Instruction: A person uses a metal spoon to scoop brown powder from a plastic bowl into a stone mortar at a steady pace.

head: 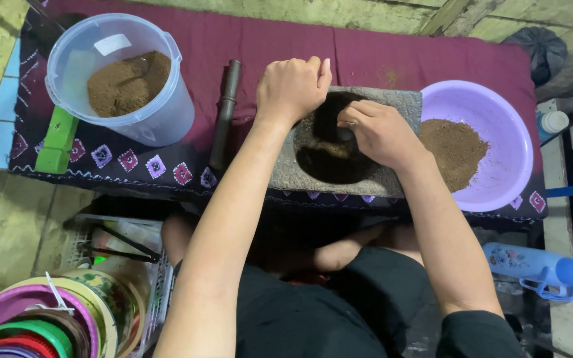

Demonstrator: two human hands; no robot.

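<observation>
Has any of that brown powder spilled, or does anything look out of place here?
A faint dusting of brown powder lies on the maroon cloth just beyond the stone mortar. Otherwise nothing stands out; the tub and purple bowl sit upright.

stone mortar (392,106): bowl partly hidden by hands | stacked lids (28,318): cut off bottom-left
</observation>
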